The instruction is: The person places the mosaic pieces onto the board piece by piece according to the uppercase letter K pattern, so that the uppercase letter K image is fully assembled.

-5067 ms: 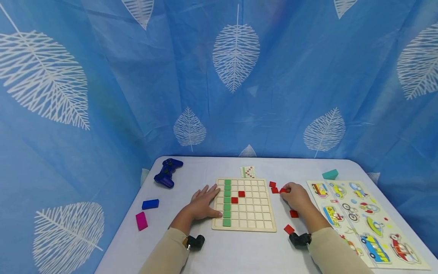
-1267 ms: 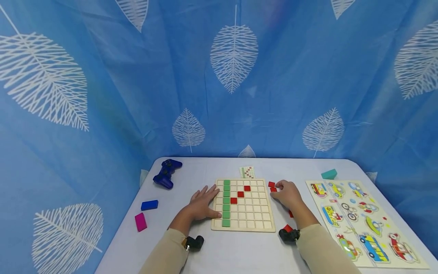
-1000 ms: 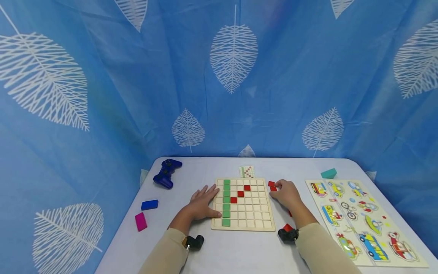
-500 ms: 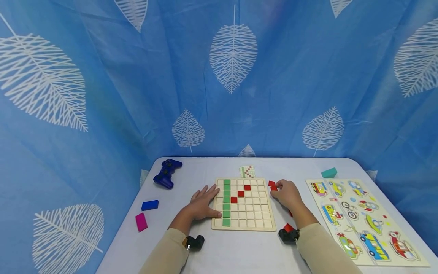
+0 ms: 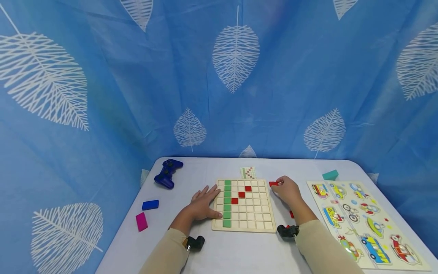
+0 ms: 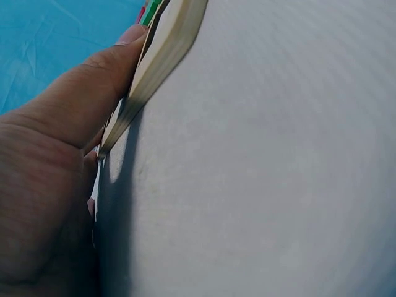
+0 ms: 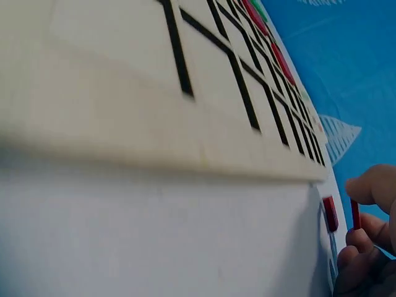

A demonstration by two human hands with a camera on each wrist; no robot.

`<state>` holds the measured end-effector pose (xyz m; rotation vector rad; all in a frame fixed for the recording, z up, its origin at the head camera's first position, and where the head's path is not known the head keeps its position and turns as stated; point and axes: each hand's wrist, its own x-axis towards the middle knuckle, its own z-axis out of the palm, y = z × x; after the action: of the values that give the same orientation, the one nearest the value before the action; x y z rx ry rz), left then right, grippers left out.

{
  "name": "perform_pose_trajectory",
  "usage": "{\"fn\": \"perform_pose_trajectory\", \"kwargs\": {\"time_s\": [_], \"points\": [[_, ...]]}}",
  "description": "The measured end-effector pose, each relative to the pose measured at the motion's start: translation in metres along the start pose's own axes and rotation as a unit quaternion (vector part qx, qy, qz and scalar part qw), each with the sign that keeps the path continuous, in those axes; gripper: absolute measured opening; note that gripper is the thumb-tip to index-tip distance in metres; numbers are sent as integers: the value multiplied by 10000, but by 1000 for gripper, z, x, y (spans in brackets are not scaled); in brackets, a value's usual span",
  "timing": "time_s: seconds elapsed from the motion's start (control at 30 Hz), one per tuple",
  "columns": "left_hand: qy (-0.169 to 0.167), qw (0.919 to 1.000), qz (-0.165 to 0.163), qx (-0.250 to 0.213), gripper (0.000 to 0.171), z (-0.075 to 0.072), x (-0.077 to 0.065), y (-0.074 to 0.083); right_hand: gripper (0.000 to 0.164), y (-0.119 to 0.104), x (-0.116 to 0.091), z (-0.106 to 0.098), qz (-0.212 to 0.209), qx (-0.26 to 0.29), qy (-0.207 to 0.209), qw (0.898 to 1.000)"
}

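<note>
A wooden grid board point(image 5: 249, 230) carries a column of green tiles point(image 5: 227, 206) and three red tiles point(image 5: 241, 195) on a rising diagonal. My left hand point(image 5: 201, 205) rests on the board's left edge with fingers spread; in the left wrist view its thumb point(image 6: 86, 93) lies along the board's rim. Just off the board's far right corner, my right hand point(image 5: 289, 190) pinches a red tile point(image 7: 356, 214) between thumb and finger, held on edge in the right wrist view. Beside it another red tile point(image 7: 330, 214) lies on the table.
A small pattern card point(image 5: 248, 172) lies behind the board. At right are a vehicle puzzle board point(image 5: 345, 236) and a teal block point(image 5: 330, 175). A game controller point(image 5: 167, 173), a blue block point(image 5: 150, 204) and a magenta block point(image 5: 141, 222) stand left. More red tiles point(image 5: 292, 214) lie under my right forearm.
A third red tile has joined the diagonal on the board. My right hand has taken up another tile from the far right and shifted slightly away. The left hand stays put.
</note>
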<state>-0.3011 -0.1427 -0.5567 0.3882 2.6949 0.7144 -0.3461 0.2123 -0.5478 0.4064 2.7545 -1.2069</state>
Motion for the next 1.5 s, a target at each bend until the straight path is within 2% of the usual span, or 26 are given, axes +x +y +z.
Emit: {"fn": "perform_pose_trajectory", "kwargs": {"time_s": [0.23,0.43,0.67,1.5], "points": [[49,10000,-31,21,108,-1,1,0,40,-24,1,22,-589,95,6,9982],[39,10000,-35,40,107,1,1,0,37,-36,-1,44,-849,167,-45,9962],[32,10000,-64,58,108,2,-2,2,34,-42,-3,55,-848,117,56,9963],[61,9999,-95,86,108,2,1,3,39,-41,2,56,-517,173,0,9985]]}}
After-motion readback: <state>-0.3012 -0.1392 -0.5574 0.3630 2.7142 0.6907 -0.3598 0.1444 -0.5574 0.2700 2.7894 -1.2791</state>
